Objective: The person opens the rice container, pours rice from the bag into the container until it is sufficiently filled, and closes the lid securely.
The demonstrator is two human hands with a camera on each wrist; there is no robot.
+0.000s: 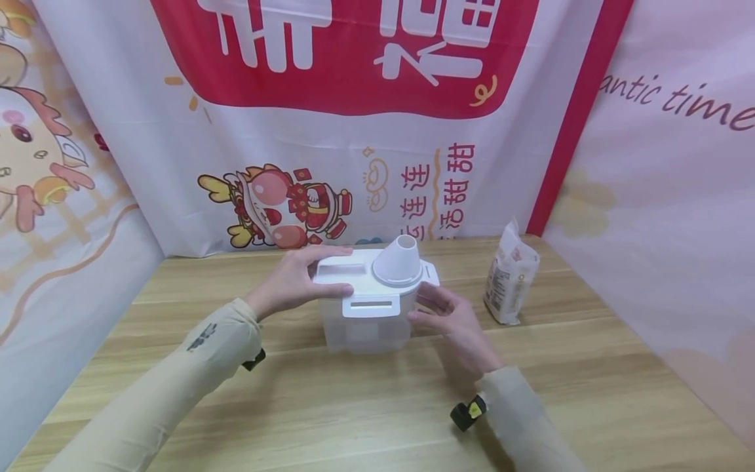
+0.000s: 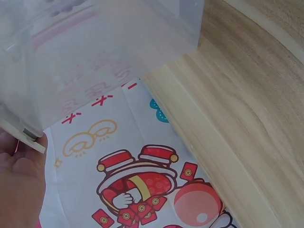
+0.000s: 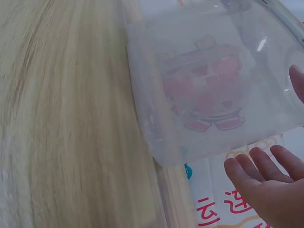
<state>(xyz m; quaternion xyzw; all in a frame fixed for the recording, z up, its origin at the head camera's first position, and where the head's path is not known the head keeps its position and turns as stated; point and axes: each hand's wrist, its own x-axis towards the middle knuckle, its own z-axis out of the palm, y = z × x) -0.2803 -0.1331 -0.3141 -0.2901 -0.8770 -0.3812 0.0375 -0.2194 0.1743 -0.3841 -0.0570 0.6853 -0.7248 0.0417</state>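
A translucent plastic storage container (image 1: 367, 333) with a white lid (image 1: 348, 282) is at the middle of the wooden table. On the lid's right part rises a white cone-shaped spout (image 1: 396, 263), open at its top. My left hand (image 1: 291, 278) grips the lid end from the left, thumb along the front edge and fingers at the back. Beside the right wall is my right hand (image 1: 451, 321), its fingers spread and slightly bent. In the right wrist view those fingertips (image 3: 233, 166) are right by the clear wall. White latch flaps (image 1: 371, 306) stick out from the lid's front and right.
A white packet (image 1: 512, 278) with printing stands at the right rear of the table (image 1: 330, 419). Printed cloth (image 1: 377, 134) hangs behind the table and along both sides.
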